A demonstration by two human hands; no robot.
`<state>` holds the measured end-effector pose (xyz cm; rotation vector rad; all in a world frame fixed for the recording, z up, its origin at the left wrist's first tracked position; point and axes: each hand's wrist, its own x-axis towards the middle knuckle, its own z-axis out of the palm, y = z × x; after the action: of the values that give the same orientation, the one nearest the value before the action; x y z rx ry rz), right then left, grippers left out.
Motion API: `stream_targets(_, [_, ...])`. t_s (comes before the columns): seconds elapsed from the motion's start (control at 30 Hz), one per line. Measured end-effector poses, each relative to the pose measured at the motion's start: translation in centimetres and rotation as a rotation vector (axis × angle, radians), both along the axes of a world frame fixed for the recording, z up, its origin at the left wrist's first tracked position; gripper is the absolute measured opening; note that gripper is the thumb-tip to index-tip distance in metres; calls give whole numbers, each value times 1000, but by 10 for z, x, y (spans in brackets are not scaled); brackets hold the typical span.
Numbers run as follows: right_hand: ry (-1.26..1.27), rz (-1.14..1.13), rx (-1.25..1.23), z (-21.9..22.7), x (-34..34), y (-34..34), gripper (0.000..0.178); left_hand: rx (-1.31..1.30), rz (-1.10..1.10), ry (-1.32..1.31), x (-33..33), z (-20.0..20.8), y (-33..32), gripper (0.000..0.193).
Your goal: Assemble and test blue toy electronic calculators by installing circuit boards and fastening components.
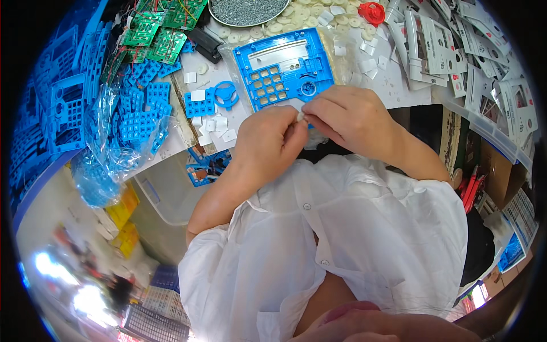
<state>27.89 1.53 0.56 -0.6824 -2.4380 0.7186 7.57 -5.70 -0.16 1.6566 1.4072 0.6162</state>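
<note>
Both my hands meet just in front of a blue plastic casing [244,60] that lies face up, with a grid of key holes, a long slot and a round opening. My left hand [266,137] is closed, its thumb and forefinger pinching one side of a small whitish piece [301,116]. From the other side my right hand [352,117] pinches the same piece; its exact kind is too small to make out. Left of the casing lie a blue keypad piece [199,106], a blue ring-shaped part [227,96] and several small white squares [217,123].
A round dish of screws [249,12] stands at the back, beside many pale discs [296,16] and a red part [371,12]. Green circuit boards [168,47] and bagged blue keypads [139,124] pile up left. Printed panels [436,45] fill a clear bin [487,126] at right.
</note>
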Motion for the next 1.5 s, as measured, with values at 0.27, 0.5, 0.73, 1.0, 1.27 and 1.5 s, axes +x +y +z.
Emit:
stream_targets(0.27, [-176, -243, -169, -23, 3, 16, 11, 337, 87, 212, -14, -12, 1, 28])
stream_targets(0.5, [-300, -296, 40, -29, -13, 8, 16, 530, -23, 414, -5, -31, 2, 37])
stream_targets(0.73, [-307, -244, 128, -33, -15, 13, 17, 577, -48, 458, -6, -38, 0, 36])
stream_targets(1.0, [-134, -113, 114, -24, -1, 20, 20, 581, -23, 453, -5, -38, -2, 33])
stream_targets(1.27, [-124, -40, 199, -29, -6, 30, 22, 572, -14, 435, -5, -37, -1, 34])
stream_targets(1.5, [-184, -206, 191, -31, -6, 15, 15, 533, -7, 399, -5, -36, -2, 34])
